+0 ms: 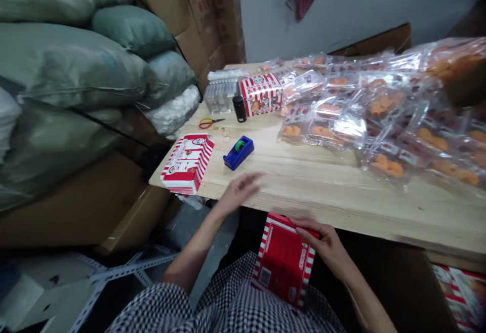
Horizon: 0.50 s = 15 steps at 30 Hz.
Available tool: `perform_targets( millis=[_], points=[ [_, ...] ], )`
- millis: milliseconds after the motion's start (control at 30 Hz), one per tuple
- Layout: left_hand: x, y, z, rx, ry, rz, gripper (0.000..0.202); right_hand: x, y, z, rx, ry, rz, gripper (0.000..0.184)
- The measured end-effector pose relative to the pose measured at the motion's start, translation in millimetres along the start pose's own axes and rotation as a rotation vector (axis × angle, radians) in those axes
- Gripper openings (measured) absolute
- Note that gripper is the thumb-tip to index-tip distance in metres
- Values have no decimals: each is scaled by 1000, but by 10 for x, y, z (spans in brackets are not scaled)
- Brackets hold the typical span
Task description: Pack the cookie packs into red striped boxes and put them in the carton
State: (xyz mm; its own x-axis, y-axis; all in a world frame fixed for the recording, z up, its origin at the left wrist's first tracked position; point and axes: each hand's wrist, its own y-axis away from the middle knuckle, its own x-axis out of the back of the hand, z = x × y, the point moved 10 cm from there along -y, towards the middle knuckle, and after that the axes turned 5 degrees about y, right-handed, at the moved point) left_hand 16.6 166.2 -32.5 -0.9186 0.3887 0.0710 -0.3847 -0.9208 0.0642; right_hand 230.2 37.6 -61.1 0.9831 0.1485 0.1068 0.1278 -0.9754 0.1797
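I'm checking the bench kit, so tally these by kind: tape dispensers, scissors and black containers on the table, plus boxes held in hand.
Tape dispenser: 1
Scissors: 1
Black container: 1
Red-and-white box in the right hand: 1
Total: 4

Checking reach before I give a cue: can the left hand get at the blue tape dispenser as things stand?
Probably yes: the left hand, blurred but seemingly empty, is just nearside of the blue tape dispenser, with nothing visible between them but tabletop.
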Motion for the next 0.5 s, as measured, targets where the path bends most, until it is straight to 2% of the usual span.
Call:
perform_targets(
  millis=[67, 100, 167, 267, 400, 500],
  points=[
    [782, -170, 98, -40, -122, 430, 38, 13, 19, -11, 4, -2, 1, 26],
    [1032, -266, 89, -16, -145, 508, 34, 27, 30, -44, 12, 1, 4, 27],
    [1357, -469, 12, 51, -154, 543, 21, 95, 51, -161, 40, 19, 26, 27],
    [1509, -680, -173, 180, -117, 468, 23, 329, 82, -398, 97, 52, 122, 26],
    [1452, -747, -278, 273, -29, 375, 26, 655, 122, -613, 148, 50, 247, 26],
    [1425, -744, -260, 260, 59, 362, 32, 699, 125, -586, 128, 18, 268, 27]
  ],
)
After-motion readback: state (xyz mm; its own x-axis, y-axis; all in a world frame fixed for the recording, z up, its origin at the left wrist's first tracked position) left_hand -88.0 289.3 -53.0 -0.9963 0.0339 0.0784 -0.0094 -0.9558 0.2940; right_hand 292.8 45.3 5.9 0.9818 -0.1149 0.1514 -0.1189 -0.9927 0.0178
